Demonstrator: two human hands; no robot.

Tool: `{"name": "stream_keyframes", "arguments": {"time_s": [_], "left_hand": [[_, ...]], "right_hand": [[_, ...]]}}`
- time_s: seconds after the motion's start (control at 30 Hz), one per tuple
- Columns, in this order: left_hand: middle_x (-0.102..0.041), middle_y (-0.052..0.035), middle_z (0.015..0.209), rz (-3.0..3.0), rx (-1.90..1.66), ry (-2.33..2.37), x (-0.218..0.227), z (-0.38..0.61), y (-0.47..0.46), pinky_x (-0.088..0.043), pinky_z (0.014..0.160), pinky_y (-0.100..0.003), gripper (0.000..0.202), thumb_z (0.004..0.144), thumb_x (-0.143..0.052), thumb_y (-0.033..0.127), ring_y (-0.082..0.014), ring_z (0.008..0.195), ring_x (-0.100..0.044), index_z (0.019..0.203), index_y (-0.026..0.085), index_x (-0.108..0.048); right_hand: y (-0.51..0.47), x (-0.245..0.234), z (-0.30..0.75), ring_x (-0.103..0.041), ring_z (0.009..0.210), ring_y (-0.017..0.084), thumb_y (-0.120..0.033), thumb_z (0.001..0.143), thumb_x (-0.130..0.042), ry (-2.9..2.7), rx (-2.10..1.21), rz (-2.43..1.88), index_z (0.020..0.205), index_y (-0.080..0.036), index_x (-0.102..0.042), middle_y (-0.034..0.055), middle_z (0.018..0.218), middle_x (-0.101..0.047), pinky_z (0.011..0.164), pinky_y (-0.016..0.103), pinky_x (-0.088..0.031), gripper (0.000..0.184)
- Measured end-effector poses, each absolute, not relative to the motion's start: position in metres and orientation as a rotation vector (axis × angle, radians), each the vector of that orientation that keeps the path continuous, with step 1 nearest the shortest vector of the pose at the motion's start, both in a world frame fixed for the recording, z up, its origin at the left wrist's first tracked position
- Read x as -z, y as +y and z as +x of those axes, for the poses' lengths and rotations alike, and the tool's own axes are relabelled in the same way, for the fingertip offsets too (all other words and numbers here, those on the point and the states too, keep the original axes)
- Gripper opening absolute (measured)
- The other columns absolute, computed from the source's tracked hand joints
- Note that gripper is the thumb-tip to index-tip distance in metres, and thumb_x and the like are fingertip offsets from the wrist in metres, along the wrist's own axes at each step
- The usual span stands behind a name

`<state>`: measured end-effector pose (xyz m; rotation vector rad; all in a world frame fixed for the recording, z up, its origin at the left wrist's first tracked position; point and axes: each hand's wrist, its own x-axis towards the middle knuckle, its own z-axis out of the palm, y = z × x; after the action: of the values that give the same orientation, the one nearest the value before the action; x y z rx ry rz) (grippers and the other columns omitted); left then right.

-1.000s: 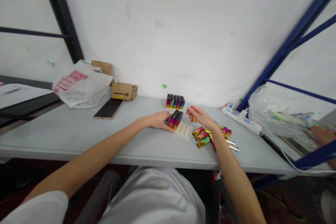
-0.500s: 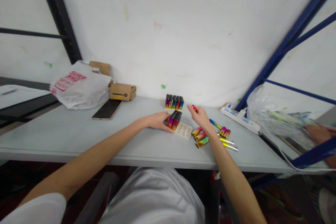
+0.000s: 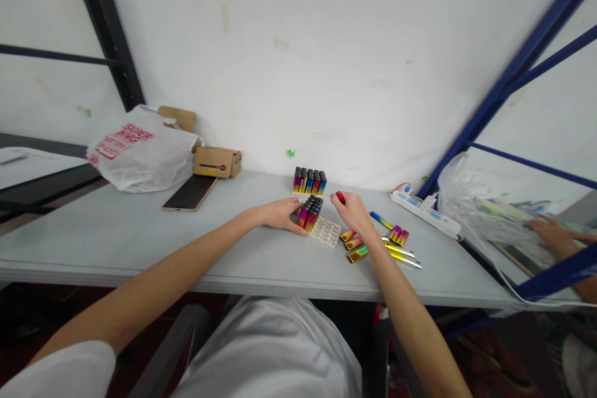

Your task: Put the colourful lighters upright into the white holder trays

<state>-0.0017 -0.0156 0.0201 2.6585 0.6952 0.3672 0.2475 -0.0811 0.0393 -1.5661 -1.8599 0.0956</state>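
My left hand (image 3: 280,214) rests on the grey table (image 3: 140,242), its fingers curled against the left side of a white slotted tray (image 3: 326,231). Several rainbow-coloured lighters (image 3: 310,212) stand in the tray's far end. My right hand (image 3: 353,212) hovers just right of the tray, fingers pinched on a red lighter (image 3: 340,197). Loose lighters (image 3: 357,247) lie on the table under and right of my right wrist.
A second block of lighters (image 3: 310,181) stands by the wall. A phone (image 3: 189,193), a cardboard box (image 3: 217,162) and a white plastic bag (image 3: 140,158) lie at the left. A power strip (image 3: 426,212), a clear bag (image 3: 489,205) and another person's hand (image 3: 553,233) are at the right.
My right hand has turned the red lighter and shifted it slightly left, closer to the tray. My left hand stays against the tray. The other person's hand at the right has moved a little.
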Motion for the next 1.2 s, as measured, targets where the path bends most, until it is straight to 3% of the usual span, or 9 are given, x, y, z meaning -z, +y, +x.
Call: {"name": "stream_keyframes", "arguments": {"time_s": [0.1, 0.2, 0.33, 0.6, 0.93, 1.2], "left_hand": [[-0.069, -0.0098, 0.11, 2.66, -0.377, 0.671, -0.02, -0.001, -0.016, -0.049, 0.088, -0.034, 0.066, 0.076, -0.078, 0.068, -0.0274, 0.098, -0.064, 0.116, 0.016, -0.067], [-0.069, -0.0103, 0.111, 2.641, -0.385, 0.647, -0.021, -0.001, -0.015, -0.049, 0.089, -0.035, 0.066, 0.076, -0.079, 0.067, -0.0282, 0.099, -0.064, 0.116, 0.016, -0.067], [-0.069, -0.0113, 0.116, 2.633, -0.409, 0.612, -0.02, -0.002, -0.015, -0.049, 0.093, -0.036, 0.068, 0.077, -0.079, 0.065, -0.0288, 0.103, -0.064, 0.122, 0.016, -0.066], [-0.069, -0.0092, 0.11, 2.67, -0.366, 0.672, -0.021, -0.002, -0.015, -0.049, 0.088, -0.033, 0.068, 0.076, -0.078, 0.067, -0.0279, 0.098, -0.064, 0.119, 0.016, -0.067], [-0.068, -0.0085, 0.108, 2.689, -0.368, 0.667, -0.02, -0.002, -0.014, -0.048, 0.087, -0.033, 0.069, 0.077, -0.077, 0.069, -0.0271, 0.097, -0.063, 0.119, 0.016, -0.068], [-0.07, -0.0076, 0.112, 2.667, -0.396, 0.65, -0.008, -0.003, -0.003, -0.048, 0.088, -0.033, 0.07, 0.074, -0.078, 0.072, -0.0272, 0.099, -0.064, 0.12, 0.019, -0.067]], "right_hand": [[-0.078, -0.039, 0.251, -0.046, 0.062, 0.016, -0.057, 0.102, -0.041, -1.928, -0.126, -1.538, 0.076, -0.023, -0.05, -0.0024, 0.063, -0.052, 0.063, 0.028, -0.032, 0.044], [-0.076, -0.04, 0.256, -0.057, 0.065, 0.017, -0.053, 0.107, -0.035, -1.984, -0.227, -1.496, 0.09, -0.023, -0.056, -0.0002, 0.071, -0.062, 0.068, 0.027, -0.04, 0.041], [-0.076, -0.043, 0.262, -0.065, 0.078, 0.019, -0.051, 0.108, -0.035, -2.092, -0.221, -1.431, 0.086, -0.02, -0.062, 0.006, 0.082, -0.07, 0.077, 0.028, -0.044, 0.047], [-0.075, -0.043, 0.269, -0.058, 0.059, 0.016, -0.056, 0.102, -0.049, -2.235, -0.373, -1.423, 0.077, -0.016, -0.07, 0.0023, 0.066, -0.069, 0.061, 0.026, -0.04, 0.052], [-0.073, -0.043, 0.273, -0.054, 0.06, 0.014, -0.052, 0.096, -0.06, -2.26, -0.421, -1.385, 0.083, -0.014, -0.075, 0.0029, 0.071, -0.072, 0.059, 0.025, -0.038, 0.043], [-0.075, -0.042, 0.258, -0.046, 0.056, 0.012, -0.034, 0.096, -0.061, -2.356, -0.271, -1.527, 0.079, -0.013, -0.073, 0.0016, 0.064, -0.065, 0.056, 0.026, -0.032, 0.03]]}}
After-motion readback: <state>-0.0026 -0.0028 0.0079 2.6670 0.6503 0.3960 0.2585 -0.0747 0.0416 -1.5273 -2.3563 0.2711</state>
